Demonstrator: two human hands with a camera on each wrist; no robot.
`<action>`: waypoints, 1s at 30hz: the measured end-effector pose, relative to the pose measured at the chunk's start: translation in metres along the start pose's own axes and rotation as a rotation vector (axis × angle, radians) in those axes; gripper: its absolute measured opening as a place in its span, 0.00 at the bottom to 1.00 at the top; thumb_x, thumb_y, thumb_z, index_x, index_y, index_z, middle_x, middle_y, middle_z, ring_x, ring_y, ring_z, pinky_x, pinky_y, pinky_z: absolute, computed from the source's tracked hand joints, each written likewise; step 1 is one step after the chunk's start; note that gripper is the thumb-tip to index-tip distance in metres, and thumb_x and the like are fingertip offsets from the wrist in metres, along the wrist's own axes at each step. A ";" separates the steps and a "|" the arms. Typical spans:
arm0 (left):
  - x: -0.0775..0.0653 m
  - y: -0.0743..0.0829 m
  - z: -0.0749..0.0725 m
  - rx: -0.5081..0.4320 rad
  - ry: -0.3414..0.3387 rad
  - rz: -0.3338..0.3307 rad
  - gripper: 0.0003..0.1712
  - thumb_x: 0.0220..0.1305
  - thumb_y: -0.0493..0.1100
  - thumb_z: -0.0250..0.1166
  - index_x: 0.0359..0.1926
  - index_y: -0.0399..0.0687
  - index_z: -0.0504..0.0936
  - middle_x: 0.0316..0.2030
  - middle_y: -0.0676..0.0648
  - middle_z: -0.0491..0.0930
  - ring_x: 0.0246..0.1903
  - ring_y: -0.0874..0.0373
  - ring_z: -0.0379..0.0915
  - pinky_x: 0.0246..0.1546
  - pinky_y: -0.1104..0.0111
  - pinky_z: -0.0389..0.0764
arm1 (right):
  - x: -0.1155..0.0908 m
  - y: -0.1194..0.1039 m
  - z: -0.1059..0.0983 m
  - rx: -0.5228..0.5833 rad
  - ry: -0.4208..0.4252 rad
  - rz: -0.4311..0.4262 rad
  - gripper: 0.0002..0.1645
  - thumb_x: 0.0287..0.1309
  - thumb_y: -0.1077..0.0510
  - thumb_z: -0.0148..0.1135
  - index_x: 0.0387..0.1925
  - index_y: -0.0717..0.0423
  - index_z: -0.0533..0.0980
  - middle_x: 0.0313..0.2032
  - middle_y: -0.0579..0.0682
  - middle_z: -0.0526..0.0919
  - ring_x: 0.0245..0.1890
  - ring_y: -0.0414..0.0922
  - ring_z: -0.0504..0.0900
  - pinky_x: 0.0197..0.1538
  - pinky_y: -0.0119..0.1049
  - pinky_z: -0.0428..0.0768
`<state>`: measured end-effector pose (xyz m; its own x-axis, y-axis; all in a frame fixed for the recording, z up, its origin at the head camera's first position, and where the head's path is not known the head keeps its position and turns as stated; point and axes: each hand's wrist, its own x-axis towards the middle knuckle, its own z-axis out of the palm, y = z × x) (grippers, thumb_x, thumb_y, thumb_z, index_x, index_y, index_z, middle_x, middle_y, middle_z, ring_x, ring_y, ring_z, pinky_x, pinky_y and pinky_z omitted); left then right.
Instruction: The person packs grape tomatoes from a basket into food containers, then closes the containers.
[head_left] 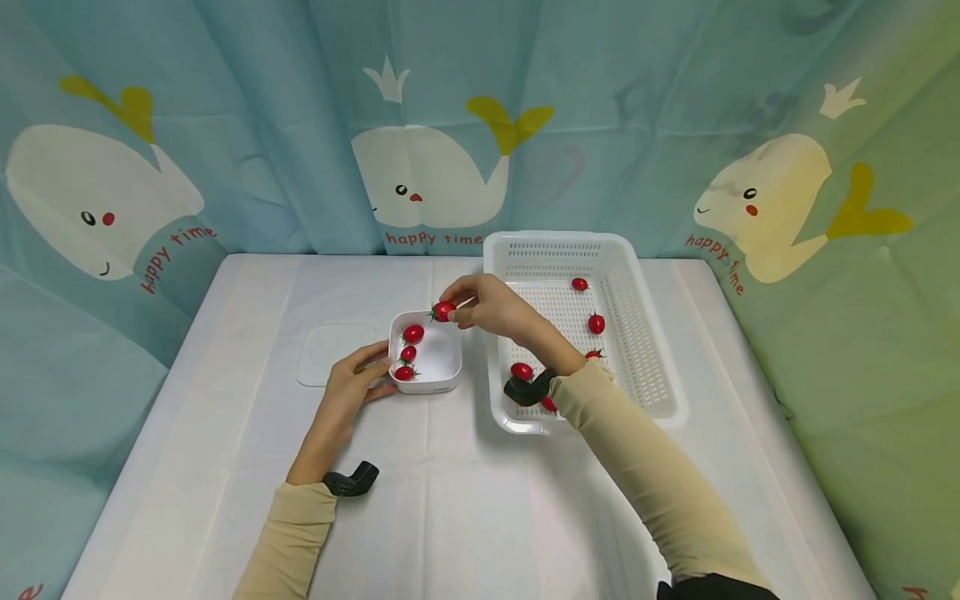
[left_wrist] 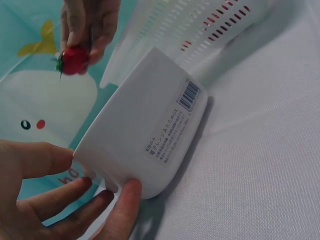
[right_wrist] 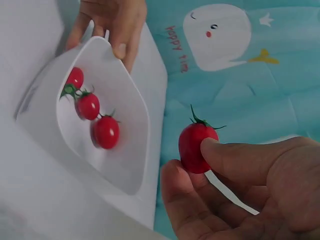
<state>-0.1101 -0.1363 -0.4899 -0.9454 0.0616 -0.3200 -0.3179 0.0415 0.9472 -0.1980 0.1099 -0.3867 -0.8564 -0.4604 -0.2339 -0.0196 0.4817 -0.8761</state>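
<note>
My right hand (head_left: 491, 307) pinches a cherry tomato (right_wrist: 195, 147) between thumb and fingers, its green stem outward. It holds the tomato over the far right corner of a small white container (head_left: 442, 358). Inside that container, three cherry tomatoes (right_wrist: 106, 131) lie along the left side. My left hand (head_left: 354, 382) touches the container's left wall with spread, fairly straight fingers; its fingertips (left_wrist: 131, 187) rest against the outside near a corner. On the container's near wall is a printed label (left_wrist: 175, 125) with a barcode.
To the right stands a white perforated basket (head_left: 660, 367) with several cherry tomatoes (head_left: 596, 323), some partly hidden under my right forearm. A pale, translucent lid (head_left: 318, 350) lies left of the container. A whale-print curtain (head_left: 300, 167) hangs behind the white-covered table (head_left: 450, 500).
</note>
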 end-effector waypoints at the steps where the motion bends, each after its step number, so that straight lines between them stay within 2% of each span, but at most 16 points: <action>1: 0.000 0.000 0.000 -0.001 0.000 0.001 0.30 0.80 0.41 0.56 0.78 0.40 0.65 0.76 0.37 0.65 0.69 0.41 0.70 0.52 0.71 0.89 | 0.002 0.000 0.003 -0.012 -0.011 0.004 0.13 0.68 0.68 0.63 0.53 0.62 0.81 0.51 0.58 0.86 0.49 0.54 0.87 0.57 0.47 0.90; 7: -0.001 0.000 0.000 -0.013 -0.001 0.009 0.29 0.80 0.40 0.56 0.77 0.40 0.67 0.75 0.37 0.67 0.67 0.42 0.72 0.52 0.71 0.89 | 0.013 -0.002 0.016 -0.114 -0.083 0.040 0.13 0.68 0.66 0.64 0.53 0.62 0.82 0.50 0.58 0.86 0.43 0.51 0.84 0.58 0.51 0.89; 11: -0.001 0.000 -0.001 -0.017 -0.003 0.014 0.28 0.80 0.40 0.55 0.77 0.40 0.67 0.75 0.37 0.67 0.67 0.42 0.73 0.52 0.71 0.89 | 0.020 -0.001 0.023 -0.187 -0.133 0.047 0.13 0.68 0.67 0.64 0.52 0.62 0.83 0.49 0.58 0.86 0.40 0.46 0.82 0.51 0.41 0.90; 14: -0.001 0.000 -0.001 -0.020 -0.007 0.014 0.29 0.80 0.40 0.55 0.77 0.40 0.66 0.75 0.37 0.66 0.67 0.43 0.73 0.52 0.71 0.89 | 0.026 0.000 0.027 -0.248 -0.178 0.051 0.13 0.67 0.68 0.64 0.51 0.62 0.83 0.48 0.57 0.85 0.39 0.44 0.80 0.43 0.30 0.87; 16: -0.001 0.000 -0.001 -0.022 -0.009 0.012 0.29 0.80 0.40 0.56 0.77 0.40 0.66 0.75 0.37 0.66 0.66 0.43 0.73 0.52 0.71 0.89 | 0.029 0.000 0.029 -0.286 -0.212 0.049 0.12 0.66 0.68 0.65 0.51 0.62 0.83 0.48 0.56 0.85 0.39 0.44 0.80 0.41 0.27 0.85; 23: -0.001 -0.001 -0.003 -0.021 -0.010 0.017 0.29 0.80 0.40 0.55 0.77 0.40 0.67 0.75 0.37 0.67 0.64 0.48 0.75 0.50 0.73 0.89 | 0.039 0.002 0.038 -0.364 -0.303 0.035 0.08 0.66 0.67 0.66 0.46 0.61 0.82 0.45 0.54 0.83 0.41 0.44 0.78 0.42 0.27 0.87; 26: -0.002 -0.001 -0.002 -0.016 -0.011 0.023 0.29 0.80 0.41 0.56 0.77 0.40 0.67 0.74 0.38 0.67 0.64 0.49 0.75 0.50 0.73 0.89 | 0.043 0.003 0.041 -0.391 -0.314 0.038 0.05 0.67 0.67 0.66 0.43 0.60 0.82 0.41 0.52 0.82 0.39 0.43 0.78 0.40 0.26 0.85; 30: -0.001 -0.001 -0.001 -0.012 -0.015 0.025 0.29 0.80 0.41 0.56 0.77 0.40 0.66 0.75 0.37 0.67 0.65 0.47 0.74 0.51 0.72 0.89 | 0.046 0.005 0.046 -0.484 -0.305 0.032 0.02 0.68 0.65 0.66 0.40 0.60 0.83 0.40 0.52 0.83 0.38 0.42 0.78 0.38 0.26 0.82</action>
<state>-0.1086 -0.1377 -0.4903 -0.9518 0.0771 -0.2968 -0.2955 0.0281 0.9549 -0.2140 0.0567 -0.4213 -0.6745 -0.5995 -0.4309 -0.2919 0.7527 -0.5902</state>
